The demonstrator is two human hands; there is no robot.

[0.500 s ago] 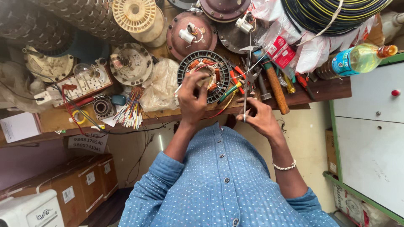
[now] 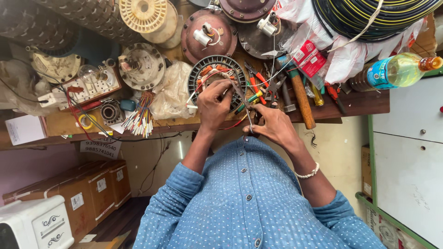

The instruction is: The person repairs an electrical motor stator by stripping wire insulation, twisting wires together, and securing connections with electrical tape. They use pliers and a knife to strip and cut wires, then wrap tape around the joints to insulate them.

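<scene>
Nearest the camera, a blue dotted shirt (image 2: 249, 203), sleeves pushed up, a bead bracelet (image 2: 308, 174) on the right wrist. Past it, right hand (image 2: 274, 123) over the bench (image 2: 360, 103) edge, fingers curled tight around the handles of scissors (image 2: 244, 103), blades angled up and left toward the stator (image 2: 214, 78). Left hand (image 2: 213, 103) just beside, resting on the stator's near rim, fingertips bunched together and pinching at the copper windings and thin leads; exactly which wire is gripped cannot be told. Stator flat on the bench, round, dark slotted ring with orange-red coils inside, directly ahead of the chest, between both hands.

Right of the stator, touching clutter: pliers (image 2: 272, 87) with red grips, a screwdriver (image 2: 251, 97) with a green and yellow handle, a hammer (image 2: 301, 94) with a wooden handle lying toward the edge. Left of it, a crumpled plastic bag (image 2: 173, 92), a bundle of coloured wires (image 2: 140, 117) and a switchboard (image 2: 90, 87) with a bulb.

Farther back, a brown motor cover (image 2: 207, 34), a pale motor plate (image 2: 140, 67), a cream spool (image 2: 144, 14). Far right, an oil bottle (image 2: 392, 71) on its side, and above it a coil of black cable (image 2: 374, 14). Below the bench on the left, cardboard boxes (image 2: 78, 193).
</scene>
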